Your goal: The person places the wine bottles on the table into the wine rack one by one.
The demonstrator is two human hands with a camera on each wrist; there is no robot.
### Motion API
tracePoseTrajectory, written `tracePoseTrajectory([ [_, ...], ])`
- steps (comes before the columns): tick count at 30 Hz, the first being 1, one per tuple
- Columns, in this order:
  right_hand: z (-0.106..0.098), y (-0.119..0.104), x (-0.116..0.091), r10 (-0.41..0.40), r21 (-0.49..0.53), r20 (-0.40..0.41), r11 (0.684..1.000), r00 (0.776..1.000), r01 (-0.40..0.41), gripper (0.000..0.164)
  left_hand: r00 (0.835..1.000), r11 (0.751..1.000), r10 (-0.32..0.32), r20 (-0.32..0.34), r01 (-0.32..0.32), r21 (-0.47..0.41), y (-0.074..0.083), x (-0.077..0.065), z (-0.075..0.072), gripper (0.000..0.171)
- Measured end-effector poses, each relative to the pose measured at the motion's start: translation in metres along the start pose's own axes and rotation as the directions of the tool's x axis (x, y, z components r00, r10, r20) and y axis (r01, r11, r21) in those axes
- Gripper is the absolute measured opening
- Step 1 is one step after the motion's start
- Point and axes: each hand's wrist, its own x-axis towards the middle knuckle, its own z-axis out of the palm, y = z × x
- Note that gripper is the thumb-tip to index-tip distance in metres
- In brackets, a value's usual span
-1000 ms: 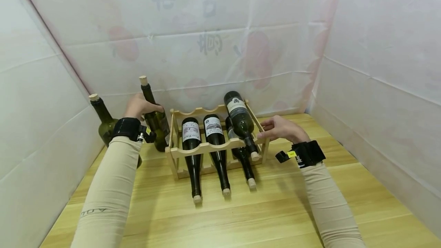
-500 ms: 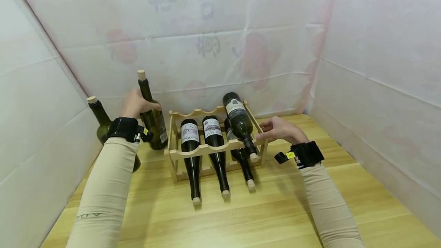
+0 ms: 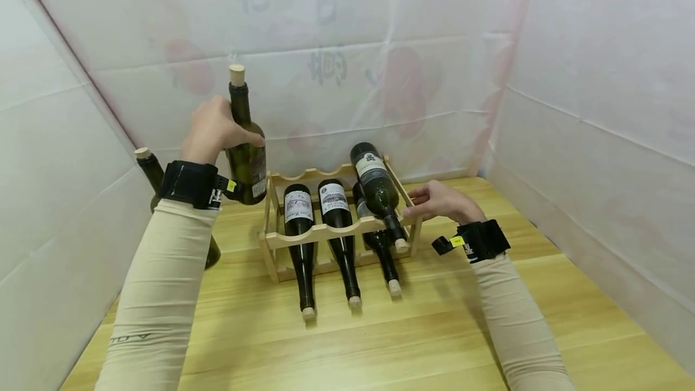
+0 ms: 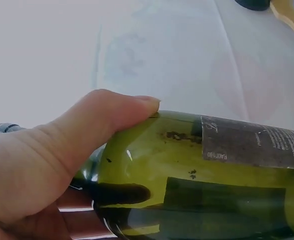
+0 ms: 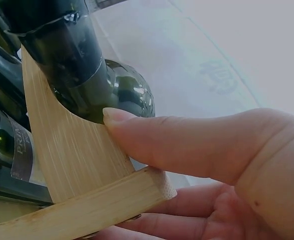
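The left hand (image 3: 214, 131) is clamped on a bottle (image 3: 253, 168): the thumb lies along the shoulder, and fingers show on the opposite side. This bottle is nearly upright, cork up, just beside the left end of the rack (image 3: 321, 232), with a label facing the rack. The right hand (image 3: 442, 203) is well apart from the left and grips the right end of the rack's upper front rail, thumb on top and fingers beneath. The thumb tip is at the shoulder of the upper bottle (image 3: 376, 177); contact with the glass cannot be confirmed. The upper bottle lies in the rack's top tier, right-hand position, neck over the front rail. Below it, the lower right bottle (image 3: 385, 261) occupies the bottom tier. The lower middle bottle (image 3: 333, 198) and lower left bottle (image 3: 298, 207) lie in the same tier; all three necks project from the rack's front. A standing bottle (image 3: 151, 171), corked and partly hidden by the left arm, is farther left of the rack. The rack rests on a wood-grain table (image 3: 347, 349). A pale, creased sheet (image 3: 326, 107) with faint characters hangs behind the rack.
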Motion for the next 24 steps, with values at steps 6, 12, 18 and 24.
tracePoseTrajectory([
  [6,0.0,0.0,0.0,-0.007,-0.017,0.002,1.0,1.0,0.007,0.079,0.999,0.999,0.038,-0.006,-0.038,0.004,0.023,-0.006,-0.005,0.07],
  [12,-0.002,0.003,-0.002,0.01,0.008,0.005,1.0,1.0,-0.01,0.075,0.994,0.993,0.107,0.002,-0.106,-0.046,0.044,-0.007,-0.002,0.071],
  [18,-0.003,0.006,-0.001,0.008,0.031,0.006,0.999,1.0,-0.009,0.073,0.986,0.981,0.166,0.007,-0.165,-0.105,0.06,-0.004,0.01,0.069],
  [24,-0.002,0.008,0.0,0.009,0.034,0.007,0.999,1.0,-0.009,0.072,0.974,0.963,0.226,0.006,-0.222,-0.15,0.074,0.003,0.03,0.062],
])
